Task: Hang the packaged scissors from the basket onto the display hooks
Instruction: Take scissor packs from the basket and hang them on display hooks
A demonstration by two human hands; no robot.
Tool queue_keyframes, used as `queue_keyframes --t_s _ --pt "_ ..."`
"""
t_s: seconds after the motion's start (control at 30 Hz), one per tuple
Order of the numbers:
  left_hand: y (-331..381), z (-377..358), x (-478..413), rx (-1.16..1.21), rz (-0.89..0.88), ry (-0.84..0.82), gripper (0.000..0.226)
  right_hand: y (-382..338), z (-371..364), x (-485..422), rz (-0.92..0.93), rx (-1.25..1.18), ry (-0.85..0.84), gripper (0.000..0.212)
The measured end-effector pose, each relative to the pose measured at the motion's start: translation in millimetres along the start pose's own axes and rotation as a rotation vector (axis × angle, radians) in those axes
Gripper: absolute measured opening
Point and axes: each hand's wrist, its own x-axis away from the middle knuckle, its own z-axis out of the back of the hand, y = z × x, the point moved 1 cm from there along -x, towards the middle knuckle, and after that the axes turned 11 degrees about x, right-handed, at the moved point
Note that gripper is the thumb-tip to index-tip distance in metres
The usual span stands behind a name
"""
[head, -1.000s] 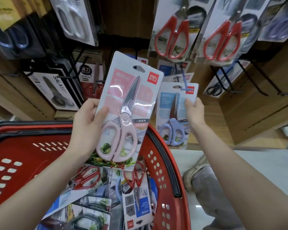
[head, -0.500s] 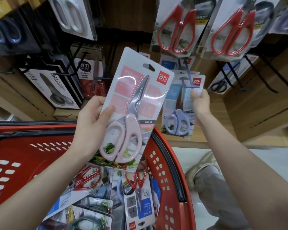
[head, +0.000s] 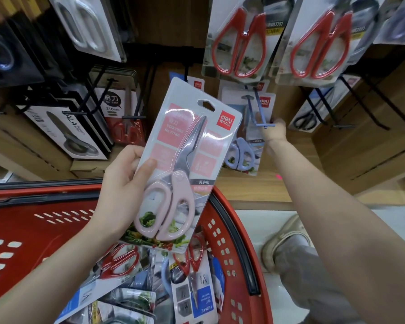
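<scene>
Left hand (head: 121, 190) grips pink pack (head: 192, 160), right hand (head: 274, 134) holds blue pack (head: 241, 157)

A pink scissors pack (head: 185, 148) with pink panels, a blue scissors pack (head: 242, 155), a red black-rimmed basket (head: 45, 230).

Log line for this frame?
left hand holds pink-handled scissors pack | right hand touches blue-handled scissors pack on blue hook | red plastic basket: packs inside

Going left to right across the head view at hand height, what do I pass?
black-handled scissors pack → left hand → pink scissors pack → blue scissors pack → right hand → small black scissors pack
</scene>
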Motion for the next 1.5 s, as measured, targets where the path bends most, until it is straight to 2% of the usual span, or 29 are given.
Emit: queue_keyframes --t_s 0.03,0.07,0.17,0.23,0.3,0.4,0.47,0.53,0.67,0.8,0.9,0.97,1.17,1.3,1.5 --pt "1 -1 1 0.009 0.003 -0.006 0.013 2 1 1 -0.005 0.041 -0.001 0.017" --pt "2 -2 2 0.020 0.005 -0.009 0.012 5 2 5 -0.011 0.070 -0.012 0.021" --pt "7 -8 5 0.066 0.023 0.000 0.012 8 8 30 -0.013 0.117 -0.031 0.043" --pt "11 -13 8 0.080 0.025 0.010 0.011 8 16 61 0.053 0.099 -0.004 0.039" --pt "16 -20 11 0.087 0.022 0.011 0.010 3 29 108 0.119 -0.010 -0.038 0.028" --pt "21 -38 17 0.111 0.008 -0.017 0.010 -11 50 169 0.240 -0.176 -0.271 0.045" --pt "26 -53 22 0.132 -0.010 -0.047 0.011 -25 68 191 0.269 -0.308 -0.310 0.047" --pt "33 -68 28 0.155 -0.047 -0.080 0.011 -39 89 201 0.247 -0.440 -0.240 0.040" --pt "55 -97 33 0.115 -0.153 -0.270 0.008 -49 131 199 0.330 -0.484 -0.026 0.018" --pt "66 -109 17 -0.069 -0.251 -0.415 0.012 -39 166 190 0.396 -0.463 0.105 0.015" --pt "67 -105 -10 -0.358 -0.378 -0.443 0.020 -17 178 182 0.407 -0.374 0.130 0.014" --pt "66 -102 -28 -0.526 -0.408 -0.484 0.029 2 176 174 0.381 -0.288 0.111 0.016" --pt "55 -110 -77 -0.806 -0.493 -0.651 0.045 49 134 145 0.170 -0.068 -0.067 0.015" --pt "48 -116 -97 -0.886 -0.621 -0.777 0.052 52 98 121 0.147 -0.103 -0.112 0.010" --pt "27 -118 -117 -0.904 -0.705 -0.910 0.045 29 54 86 0.140 -0.167 -0.171 0.010"
